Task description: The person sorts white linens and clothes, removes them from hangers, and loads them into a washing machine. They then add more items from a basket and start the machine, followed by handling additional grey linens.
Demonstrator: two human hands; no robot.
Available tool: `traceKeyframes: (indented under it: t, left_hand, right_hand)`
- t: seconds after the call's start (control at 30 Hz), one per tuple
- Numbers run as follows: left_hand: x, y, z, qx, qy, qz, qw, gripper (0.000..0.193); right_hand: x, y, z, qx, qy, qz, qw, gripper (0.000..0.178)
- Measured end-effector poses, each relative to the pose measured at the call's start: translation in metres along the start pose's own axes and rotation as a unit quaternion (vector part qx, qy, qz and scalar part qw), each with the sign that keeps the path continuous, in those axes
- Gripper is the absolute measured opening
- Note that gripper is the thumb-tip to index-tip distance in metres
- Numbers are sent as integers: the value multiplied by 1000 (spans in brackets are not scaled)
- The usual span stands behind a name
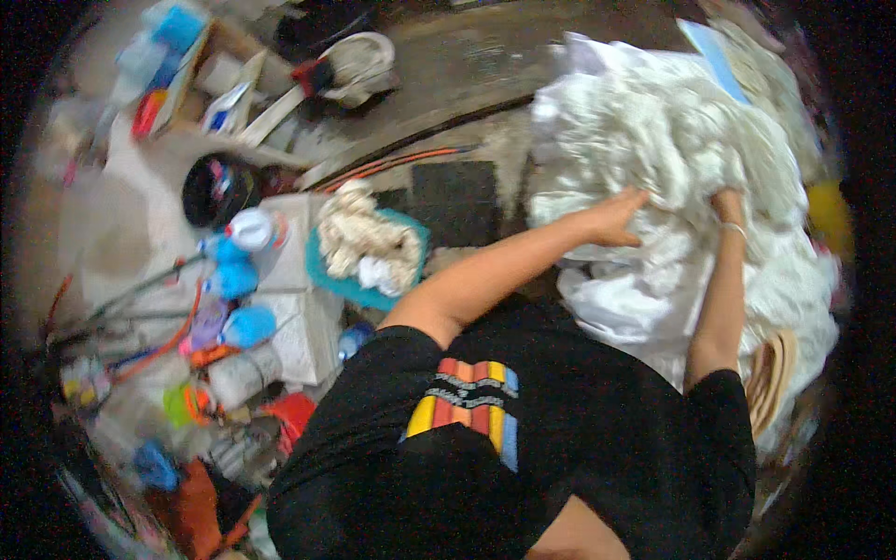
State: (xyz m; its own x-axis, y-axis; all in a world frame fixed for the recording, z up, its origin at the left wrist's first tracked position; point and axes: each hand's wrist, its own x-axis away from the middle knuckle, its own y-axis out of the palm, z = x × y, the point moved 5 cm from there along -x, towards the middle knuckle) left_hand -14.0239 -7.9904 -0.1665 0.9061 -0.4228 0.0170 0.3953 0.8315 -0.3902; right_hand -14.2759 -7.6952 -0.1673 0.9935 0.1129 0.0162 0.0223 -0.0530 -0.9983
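Observation:
A big heap of white, stringy material [635, 131], like loose yarn or crumpled cloth, lies at the right over smoother white sheeting [607, 303]. My left hand [614, 217] rests against the near left part of the heap. Its thumb and fingers are apart, and I see nothing gripped in them. Farther right, my right hand [728, 203] reaches into the heap, with a thin band [734, 228] at the wrist. White folds hide its fingers, so I cannot see whether they hold any.
Left of my left arm stands a teal basin [415, 245] with cream and white fabric. Several bottles, among them a blue one [249, 326], crowd a pale block [303, 327]. A black bucket [219, 189] and a wooden box [271, 70] stand beyond. Orange hoses [392, 168] cross the floor.

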Motion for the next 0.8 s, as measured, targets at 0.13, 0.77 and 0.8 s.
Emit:
traceKeyframes:
  t: [0.13, 0.77, 0.8]
  left_hand:
    - [54, -27, -13, 59, 28, 97, 993, 99]
    - [636, -67, -413, 504, -467, 576, 443, 73]
    - [638, -70, -437, 515, -459, 599, 406, 77]
  right_hand:
    - [54, -70, -67, 152, 7, -33, 988, 79]
    - [160, -140, -109, 177, 109, 120, 971, 70]
    - [178, -141, -135, 196, 58, 153, 967, 70]
